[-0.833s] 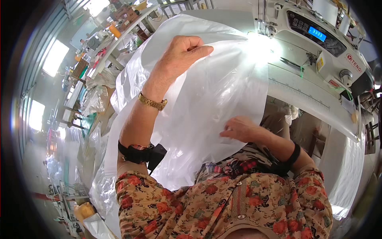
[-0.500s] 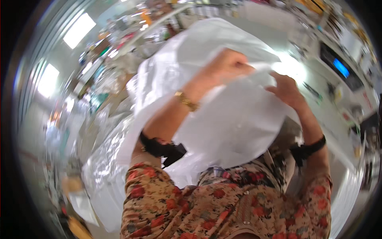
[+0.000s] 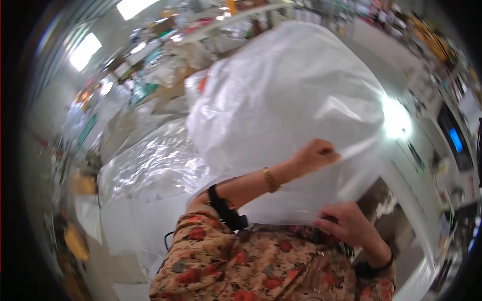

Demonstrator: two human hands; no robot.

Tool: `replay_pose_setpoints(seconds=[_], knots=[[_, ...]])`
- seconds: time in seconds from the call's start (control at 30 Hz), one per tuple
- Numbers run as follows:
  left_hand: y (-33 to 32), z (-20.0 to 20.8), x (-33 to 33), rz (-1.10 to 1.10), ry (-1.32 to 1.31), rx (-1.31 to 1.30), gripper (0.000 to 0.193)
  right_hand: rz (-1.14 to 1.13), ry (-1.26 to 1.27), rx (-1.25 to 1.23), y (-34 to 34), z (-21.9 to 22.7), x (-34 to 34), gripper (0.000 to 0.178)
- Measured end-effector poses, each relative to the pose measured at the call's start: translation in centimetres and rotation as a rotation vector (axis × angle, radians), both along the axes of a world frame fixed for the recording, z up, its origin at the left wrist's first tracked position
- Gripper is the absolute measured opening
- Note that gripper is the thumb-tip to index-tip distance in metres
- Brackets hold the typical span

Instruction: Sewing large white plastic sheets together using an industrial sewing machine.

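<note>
Bright daylight from ceiling skylights (image 3: 85, 50); hot glare spot on translucent plastic sheet (image 3: 396, 120). Strong motion blur throughout, fisheye bending and dark vignette at rim.

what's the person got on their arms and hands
Both arms wear floral sleeves, tan with red flowers. The left hand is bare, with a gold bracelet and a black strap further up. The right hand is bare, with a black band at its wrist.

A sewing workshop or small factory; an industrial sewing machine (image 3: 459, 138) with a lit blue display stands at the right; heaps of white woven sacks (image 3: 145, 165) pile up at the left; cluttered shelves (image 3: 221, 15) and bright ceiling panels (image 3: 85, 50) lie beyond.
</note>
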State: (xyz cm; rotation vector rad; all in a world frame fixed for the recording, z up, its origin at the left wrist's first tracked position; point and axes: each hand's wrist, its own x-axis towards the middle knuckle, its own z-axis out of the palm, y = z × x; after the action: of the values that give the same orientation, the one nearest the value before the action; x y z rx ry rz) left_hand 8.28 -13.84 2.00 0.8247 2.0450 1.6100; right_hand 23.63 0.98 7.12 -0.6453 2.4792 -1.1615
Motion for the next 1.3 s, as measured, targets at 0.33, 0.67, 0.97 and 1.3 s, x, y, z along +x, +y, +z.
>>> replay_pose_setpoints(seconds=[0.33, 0.67, 0.97, 1.3], knots=[[0.1, -1.4, 1.5, -0.052, -0.222, -0.078, 0.025, -0.745, -0.047, -1.069, 1.8, -6.8, 1.8, 0.027], [0.3, -2.4, 1.6, -0.020, -0.079, -0.145, 0.018, -0.939, -0.383, -1.101, -2.0, -9.1, -2.5, 0.045], [-1.4, -0.6, -1.3, 0.021, -0.253, -0.086, 0.016, -0.662, -0.323, -1.431, -2.5, -11.2, -2.4, 0.018], [0.0, 0.5, 0.6, -0.240, -0.233, -0.116, 0.023, -0.613, -0.286, -1.257, -3.2, -10.3, -2.3, 0.017]])
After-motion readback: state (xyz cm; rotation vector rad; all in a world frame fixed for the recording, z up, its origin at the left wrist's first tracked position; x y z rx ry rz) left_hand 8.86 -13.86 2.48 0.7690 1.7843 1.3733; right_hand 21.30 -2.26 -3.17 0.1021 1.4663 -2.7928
